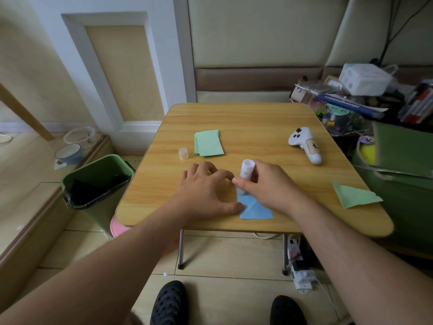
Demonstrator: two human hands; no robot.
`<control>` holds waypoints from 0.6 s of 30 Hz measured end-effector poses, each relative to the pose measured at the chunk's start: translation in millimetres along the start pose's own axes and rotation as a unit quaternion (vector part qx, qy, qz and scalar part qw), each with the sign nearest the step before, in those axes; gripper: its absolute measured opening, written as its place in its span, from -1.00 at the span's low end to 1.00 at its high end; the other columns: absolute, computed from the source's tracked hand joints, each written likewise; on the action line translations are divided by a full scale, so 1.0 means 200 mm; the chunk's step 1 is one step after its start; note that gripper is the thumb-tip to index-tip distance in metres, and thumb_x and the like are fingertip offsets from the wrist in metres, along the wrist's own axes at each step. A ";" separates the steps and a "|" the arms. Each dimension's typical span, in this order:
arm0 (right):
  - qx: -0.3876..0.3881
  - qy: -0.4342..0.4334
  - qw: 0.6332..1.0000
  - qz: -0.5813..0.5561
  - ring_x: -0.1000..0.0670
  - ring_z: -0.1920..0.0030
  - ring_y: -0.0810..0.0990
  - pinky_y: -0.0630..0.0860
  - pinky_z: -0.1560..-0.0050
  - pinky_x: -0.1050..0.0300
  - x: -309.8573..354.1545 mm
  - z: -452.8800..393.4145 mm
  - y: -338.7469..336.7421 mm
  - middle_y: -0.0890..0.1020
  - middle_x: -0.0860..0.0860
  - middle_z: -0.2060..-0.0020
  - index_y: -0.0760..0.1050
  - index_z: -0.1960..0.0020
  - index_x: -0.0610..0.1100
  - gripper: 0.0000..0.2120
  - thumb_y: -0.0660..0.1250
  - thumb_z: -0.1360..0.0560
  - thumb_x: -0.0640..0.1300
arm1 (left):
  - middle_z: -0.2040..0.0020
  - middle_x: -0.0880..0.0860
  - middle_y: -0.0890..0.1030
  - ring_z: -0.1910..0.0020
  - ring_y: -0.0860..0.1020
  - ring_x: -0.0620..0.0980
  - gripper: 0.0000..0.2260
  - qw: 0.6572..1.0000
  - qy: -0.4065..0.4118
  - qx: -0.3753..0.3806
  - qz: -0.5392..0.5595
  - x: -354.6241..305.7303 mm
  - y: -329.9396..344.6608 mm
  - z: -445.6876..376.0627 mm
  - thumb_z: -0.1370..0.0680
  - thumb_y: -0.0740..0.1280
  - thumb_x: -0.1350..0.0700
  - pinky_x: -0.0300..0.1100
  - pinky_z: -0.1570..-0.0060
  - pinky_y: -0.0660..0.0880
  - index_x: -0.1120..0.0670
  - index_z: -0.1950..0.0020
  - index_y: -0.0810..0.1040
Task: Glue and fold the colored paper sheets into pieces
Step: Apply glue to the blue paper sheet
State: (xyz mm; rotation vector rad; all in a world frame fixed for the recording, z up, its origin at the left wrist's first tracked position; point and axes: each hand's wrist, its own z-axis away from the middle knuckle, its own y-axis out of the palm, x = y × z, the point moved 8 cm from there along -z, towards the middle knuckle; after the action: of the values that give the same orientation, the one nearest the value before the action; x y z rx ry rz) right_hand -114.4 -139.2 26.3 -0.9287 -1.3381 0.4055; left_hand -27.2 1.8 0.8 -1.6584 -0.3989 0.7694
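Observation:
A creased blue paper sheet (256, 208) lies near the front edge of the wooden table (257, 118). My right hand (264, 184) grips a white glue stick (246, 171), tip down on the top of the blue sheet. My left hand (206, 191) rests flat on the table, its thumb pressing the sheet's left edge. The glue stick's cap (183, 153) stands apart to the left. A small stack of green paper sheets (208, 143) lies further back. A folded green triangle piece (353, 195) sits at the table's right edge.
A white handheld controller (305, 144) lies at the back right of the table. A green bin (98, 184) with a black liner stands left of the table. Cluttered boxes and bags (365, 95) crowd the right. A power strip (302, 275) lies on the floor below.

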 end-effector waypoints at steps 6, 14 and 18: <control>-0.008 0.023 0.999 0.034 0.07 0.20 0.57 0.41 0.26 0.10 -0.09 0.01 -0.09 0.61 0.10 0.23 0.48 0.12 0.04 -0.72 0.44 -0.53 0.21 | -0.25 -0.11 0.31 -0.33 0.26 0.03 -0.31 1.000 0.003 0.015 0.006 0.00 0.00 0.00 -0.26 0.24 -0.63 0.02 -0.36 0.22 -0.43 -0.35 0.36; -0.025 0.044 0.997 0.065 0.03 0.18 0.57 0.49 0.16 0.03 -0.17 0.05 -0.17 0.61 0.08 0.22 0.50 0.11 0.01 -0.74 0.43 -0.53 0.18 | -0.25 -0.11 0.30 -0.35 0.25 0.03 -0.30 1.000 -0.002 0.024 0.017 0.00 0.00 -0.01 -0.24 0.25 -0.63 0.02 -0.39 0.19 -0.45 -0.33 0.36; -0.062 0.054 0.996 0.030 0.01 0.17 0.58 0.48 0.17 0.03 -0.15 0.05 -0.18 0.61 0.06 0.23 0.47 0.12 -0.05 -0.74 0.39 -0.55 0.12 | -0.28 -0.10 0.26 -0.36 0.23 0.03 -0.30 1.000 -0.001 0.020 0.019 0.00 0.00 -0.01 -0.23 0.26 -0.63 0.01 -0.39 0.18 -0.43 -0.33 0.37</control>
State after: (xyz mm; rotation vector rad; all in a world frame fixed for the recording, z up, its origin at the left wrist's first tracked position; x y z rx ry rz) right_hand -139.7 -180.2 34.5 -1.0805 -1.2488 0.3161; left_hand -26.2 0.2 0.5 -1.6311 -0.3516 0.8024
